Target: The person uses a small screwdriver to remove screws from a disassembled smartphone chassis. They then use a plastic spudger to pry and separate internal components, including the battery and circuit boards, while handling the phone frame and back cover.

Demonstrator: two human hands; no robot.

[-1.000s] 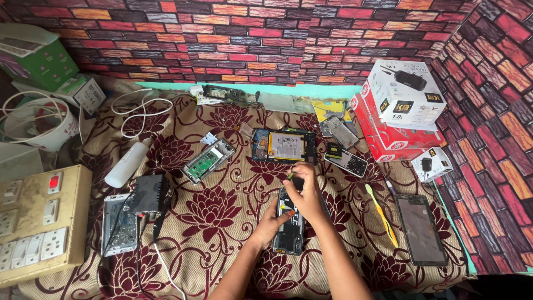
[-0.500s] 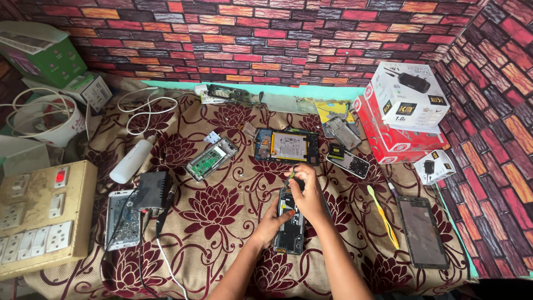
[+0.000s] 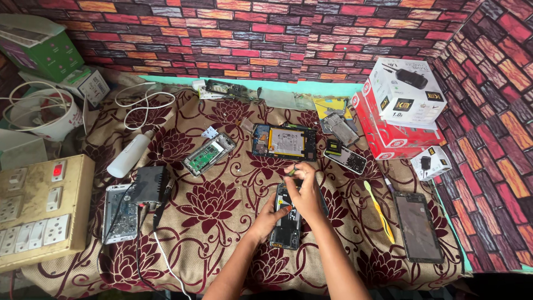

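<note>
1. Dark glass and bare circuitry made up the opened phone (image 3: 288, 222) lying on the floral cloth (image 3: 222, 205), low at the centre of the view.
2. The left hand (image 3: 270, 214) pressed against the phone's left edge, fingers curled onto it, steadying it flat on the cloth.
3. The right hand (image 3: 305, 191) lay over the phone's upper half, fingertips pinched together around a small dark tool (image 3: 291, 173) at its top end; what kind of tool it was could not be told.
4. At twelve o'clock from the hands, a larger opened device (image 3: 285, 141) lay with a pale battery showing.
5. At ten o'clock sat a small opened handset (image 3: 210, 154) with a green board, and beyond it a white bottle (image 3: 129, 155) on its side.
6. At one o'clock lay a keypad phone (image 3: 347, 159), with red and white boxes (image 3: 397, 114) stacked further out.
7. At three o'clock a yellow toothbrush (image 3: 379, 211) lay on the cloth, and past it a dark tablet (image 3: 417, 226) face up.
8. At nine o'clock were a black box with a cable (image 3: 149, 185) and a silver phone frame (image 3: 119, 213), then a beige switchboard (image 3: 39, 208) at the table's edge.
</note>
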